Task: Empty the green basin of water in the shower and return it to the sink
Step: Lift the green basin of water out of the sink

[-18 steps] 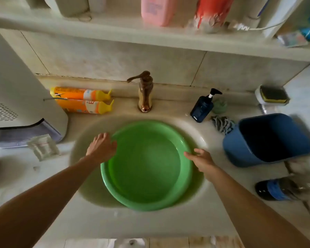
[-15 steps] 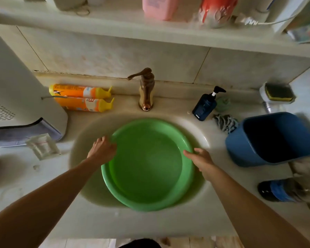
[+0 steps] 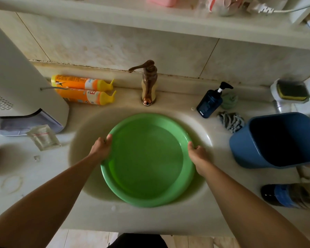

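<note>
A round green basin (image 3: 147, 160) with water in it sits in the oval beige sink (image 3: 82, 133), below the copper tap (image 3: 149, 83). My left hand (image 3: 101, 147) grips the basin's left rim, thumb over the edge. On the opposite side, my right hand (image 3: 197, 152) grips the right rim, its fingers curled under it. Both forearms reach in from the bottom corners of the view.
A blue bin (image 3: 277, 140) stands right of the sink, with a dark soap pump bottle (image 3: 210, 102) and a rag (image 3: 231, 120) nearby. Two orange bottles (image 3: 82, 89) lie at the back left beside a white appliance (image 3: 16, 86). A shelf (image 3: 150, 18) overhangs the wall.
Both hands have closed in from beside the basin and taken hold of its rim. The basin itself stays in the sink.
</note>
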The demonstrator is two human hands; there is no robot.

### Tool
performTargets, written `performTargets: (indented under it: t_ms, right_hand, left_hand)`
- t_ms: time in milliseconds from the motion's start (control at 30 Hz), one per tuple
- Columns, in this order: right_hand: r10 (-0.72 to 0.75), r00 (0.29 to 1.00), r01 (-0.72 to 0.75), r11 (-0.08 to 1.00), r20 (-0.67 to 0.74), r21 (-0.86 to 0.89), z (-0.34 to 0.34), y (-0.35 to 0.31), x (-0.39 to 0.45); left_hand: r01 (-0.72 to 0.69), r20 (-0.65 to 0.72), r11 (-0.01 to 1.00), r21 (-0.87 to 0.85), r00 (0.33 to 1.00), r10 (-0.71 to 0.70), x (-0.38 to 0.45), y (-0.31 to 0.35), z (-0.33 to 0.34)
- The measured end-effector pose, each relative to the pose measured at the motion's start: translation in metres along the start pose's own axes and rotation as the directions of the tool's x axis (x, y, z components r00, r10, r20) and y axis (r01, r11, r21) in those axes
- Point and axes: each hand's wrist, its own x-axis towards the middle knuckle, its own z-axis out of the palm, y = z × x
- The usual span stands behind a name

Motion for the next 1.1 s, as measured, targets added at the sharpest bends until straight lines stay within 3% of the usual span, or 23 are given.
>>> performTargets:
  t_ms: [67,133,200,400,733,1100]
  right_hand:
    - [0.086,0.992,-0.101,0.981,0.096,0.163,0.002,0.003,0.004]
    - [0.162,0.942,-0.268,0.891,0.294,0.368,0.003,0.006,0.006]
    - [0.164,0.918,-0.319,0.845,0.36,0.429,0.003,0.01,0.01]
    - [0.131,0.953,-0.247,0.857,0.273,0.452,0.001,0.007,0.005]
    - [0.16,0.961,-0.267,0.76,0.228,0.593,-0.024,-0.02,-0.016]
    - [0.045,0.964,-0.223,0.682,0.263,0.697,-0.055,-0.041,-0.047]
  left_hand:
    - [0.017,-0.035,0.998,-0.063,0.999,-0.019,-0.003,0.001,0.004]
    - [0.014,-0.064,0.996,-0.092,0.998,-0.02,-0.006,0.002,0.007]
    - [0.0,-0.082,0.995,-0.1,0.997,-0.008,-0.007,0.001,0.008]
    - [-0.02,-0.105,0.99,-0.139,0.994,0.005,-0.008,-0.001,0.009]
    - [-0.082,-0.14,0.961,-0.264,0.989,0.046,-0.015,0.001,-0.011]
    - [-0.127,-0.192,0.935,-0.33,0.979,0.065,-0.042,0.008,-0.046]
